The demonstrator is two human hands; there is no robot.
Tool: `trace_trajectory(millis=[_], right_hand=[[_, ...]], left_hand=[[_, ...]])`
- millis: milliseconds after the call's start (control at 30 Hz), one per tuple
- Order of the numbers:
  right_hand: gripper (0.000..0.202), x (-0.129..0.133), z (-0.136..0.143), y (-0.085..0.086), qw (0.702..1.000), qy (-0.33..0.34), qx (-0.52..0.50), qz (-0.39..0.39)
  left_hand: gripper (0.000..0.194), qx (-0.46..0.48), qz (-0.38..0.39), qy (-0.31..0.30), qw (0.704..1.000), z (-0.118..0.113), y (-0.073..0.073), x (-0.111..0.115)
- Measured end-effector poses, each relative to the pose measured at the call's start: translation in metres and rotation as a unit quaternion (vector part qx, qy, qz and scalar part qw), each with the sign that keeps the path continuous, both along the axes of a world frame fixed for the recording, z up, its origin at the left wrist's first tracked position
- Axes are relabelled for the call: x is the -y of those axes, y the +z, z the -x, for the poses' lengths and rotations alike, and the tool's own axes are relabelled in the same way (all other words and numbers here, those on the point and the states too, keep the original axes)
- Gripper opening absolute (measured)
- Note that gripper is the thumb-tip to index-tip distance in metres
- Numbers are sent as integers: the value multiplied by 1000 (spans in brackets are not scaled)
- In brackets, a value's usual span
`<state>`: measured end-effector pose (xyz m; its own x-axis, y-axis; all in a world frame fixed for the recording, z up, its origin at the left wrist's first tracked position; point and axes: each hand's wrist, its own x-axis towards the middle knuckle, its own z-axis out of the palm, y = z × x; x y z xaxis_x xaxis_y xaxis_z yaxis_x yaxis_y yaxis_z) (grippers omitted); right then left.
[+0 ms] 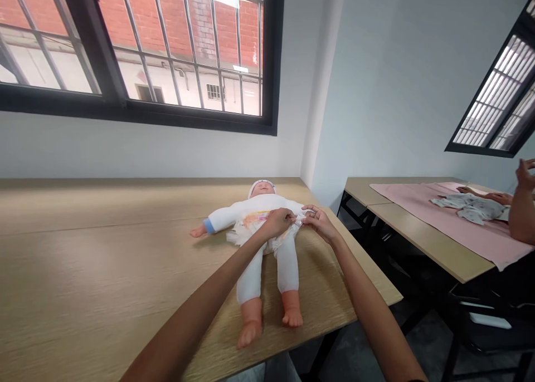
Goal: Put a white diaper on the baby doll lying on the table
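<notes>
White-clothed doll (288,265), face up

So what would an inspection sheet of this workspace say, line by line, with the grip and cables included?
Surface: pale wood-look table, pushed against a wall.
Job's things: doll on its back, head towards the wall, in a white outfit with a frilly skirt.
Clutter: pale flat object on a dark seat.
Grip: left hand and right hand at the outfit's side, fingertips close together; whether each pinches fabric is unclear.
Cables: nothing seen indoors.
Surroundings: barred window above; second table with pink cloth, patterned fabric and another person's arm.
</notes>
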<state>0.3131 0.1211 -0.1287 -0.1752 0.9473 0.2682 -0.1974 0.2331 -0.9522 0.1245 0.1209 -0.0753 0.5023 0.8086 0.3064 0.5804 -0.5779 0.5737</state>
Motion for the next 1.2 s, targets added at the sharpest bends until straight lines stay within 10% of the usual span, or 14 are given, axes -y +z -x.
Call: trace_trajectory(millis=[1200], right_hand=[[43, -1, 0, -1, 1000, 6, 3, 0]], left_hand=[[19, -30, 32, -19, 999, 7, 9, 9]])
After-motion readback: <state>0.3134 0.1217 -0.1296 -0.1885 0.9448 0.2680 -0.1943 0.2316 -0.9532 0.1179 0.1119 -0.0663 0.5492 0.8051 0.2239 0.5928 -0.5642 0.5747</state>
